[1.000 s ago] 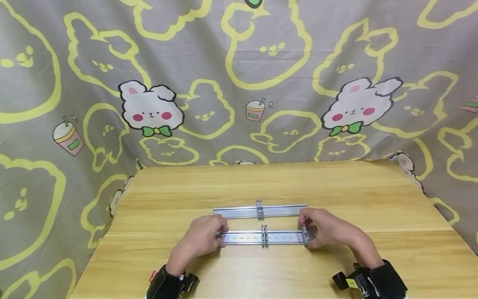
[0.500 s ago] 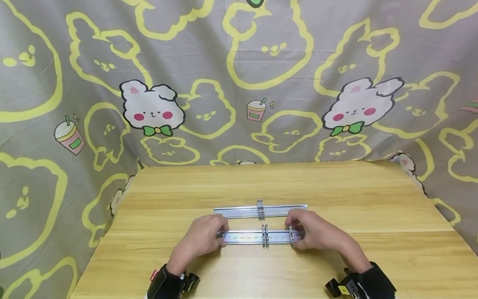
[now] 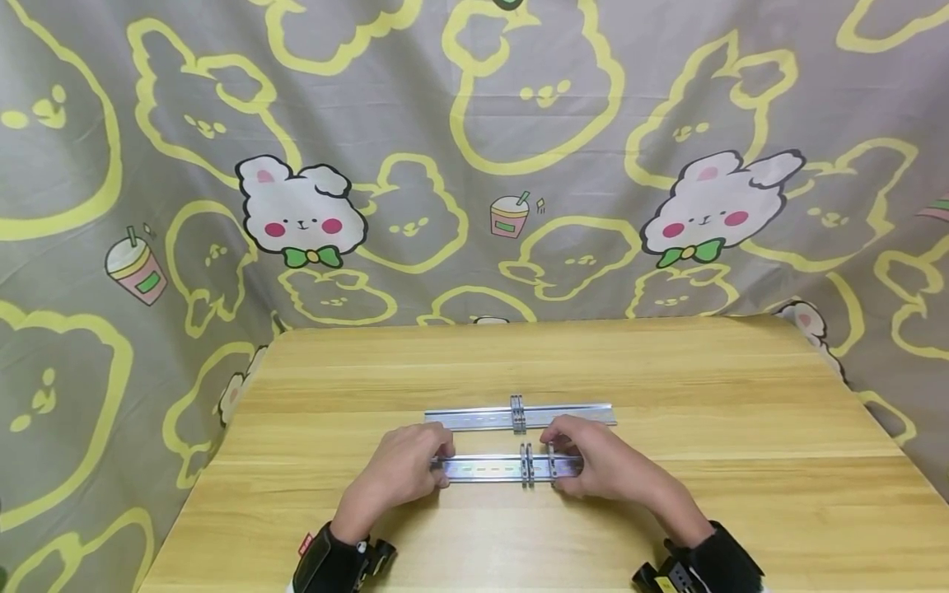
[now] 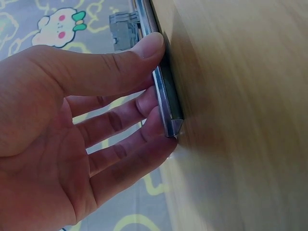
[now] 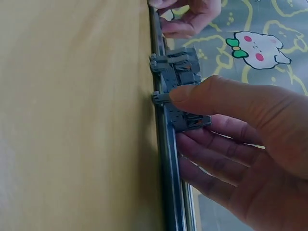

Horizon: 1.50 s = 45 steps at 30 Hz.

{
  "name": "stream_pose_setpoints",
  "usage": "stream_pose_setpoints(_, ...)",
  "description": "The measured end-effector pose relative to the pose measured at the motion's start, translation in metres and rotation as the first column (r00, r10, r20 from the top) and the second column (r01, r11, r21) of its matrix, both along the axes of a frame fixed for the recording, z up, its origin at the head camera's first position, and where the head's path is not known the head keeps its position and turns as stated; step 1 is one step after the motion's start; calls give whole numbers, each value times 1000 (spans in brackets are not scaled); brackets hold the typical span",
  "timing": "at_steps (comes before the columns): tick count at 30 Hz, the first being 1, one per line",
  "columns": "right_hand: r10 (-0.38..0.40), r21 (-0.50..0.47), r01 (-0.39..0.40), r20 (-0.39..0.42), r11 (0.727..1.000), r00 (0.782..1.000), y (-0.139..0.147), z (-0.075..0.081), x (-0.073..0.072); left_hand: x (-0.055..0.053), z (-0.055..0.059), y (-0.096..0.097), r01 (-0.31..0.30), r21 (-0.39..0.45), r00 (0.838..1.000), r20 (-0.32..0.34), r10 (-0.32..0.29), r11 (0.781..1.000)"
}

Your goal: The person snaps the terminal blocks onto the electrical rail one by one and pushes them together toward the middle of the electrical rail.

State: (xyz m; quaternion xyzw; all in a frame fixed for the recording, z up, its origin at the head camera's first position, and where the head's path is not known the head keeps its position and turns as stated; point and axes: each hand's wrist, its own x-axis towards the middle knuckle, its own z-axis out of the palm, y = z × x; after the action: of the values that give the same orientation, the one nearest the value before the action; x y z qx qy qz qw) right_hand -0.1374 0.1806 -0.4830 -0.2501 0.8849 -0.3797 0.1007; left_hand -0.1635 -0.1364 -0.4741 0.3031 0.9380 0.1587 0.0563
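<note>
A slotted metal DIN rail (image 3: 482,471) lies across the near part of the table. My left hand (image 3: 404,467) holds its left end, thumb on one edge and fingers on the other, as the left wrist view shows. Near the middle of the rail sit two thin grey terminal blocks (image 3: 527,465), side by side. My right hand (image 3: 608,461) pinches another grey terminal block (image 5: 180,118) seated on the rail, a small gap to the right of that pair. The rail's right end is hidden under this hand in the head view.
Behind the near rail, a second DIN rail (image 3: 463,420) lies roughly parallel, with grey terminal blocks (image 3: 516,414) close together at its middle. The wooden table (image 3: 474,362) meets a grey patterned curtain (image 3: 415,107) at the back and sides.
My right hand has moved left along the near rail with its terminal block, from near the right end to close beside the pair. My left hand has stayed on the left end.
</note>
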Motion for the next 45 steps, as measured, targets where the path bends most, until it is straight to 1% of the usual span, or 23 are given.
stream_pose_setpoints(3, -14, 9, 14, -5, 1000, 1000, -4, 0, 1, 0, 0, 0, 2, 1, 1000, 0, -2, 1000)
stream_pose_setpoints(10, -14, 1, 14, -64, 1000, 998, -12, -3, 0, 0, 1, 1, -1, 0, 1000, 6, 1, 1000)
stream_pose_setpoints(22, -16, -24, 14, -98, 1000, 995, -19, -7, 1, 1, 3, 1, -1, 1, 1000, 3, 1, 1000)
stream_pose_setpoints(31, -24, -36, 20, -100, 999, 995, -22, -9, 2, 0, 3, 1, 2, -3, 1000, 1, -2, 1000)
stream_pose_setpoints(38, -21, -33, 17, -120, 999, 993, -22, -11, 1, 1, 3, 1, 0, -7, 1000, 11, 0, 1000)
stream_pose_setpoints(45, -18, -42, 14, -104, 999, 994, -24, -12, 1, 1, 2, 2, -3, -8, 1000, 16, 3, 1000)
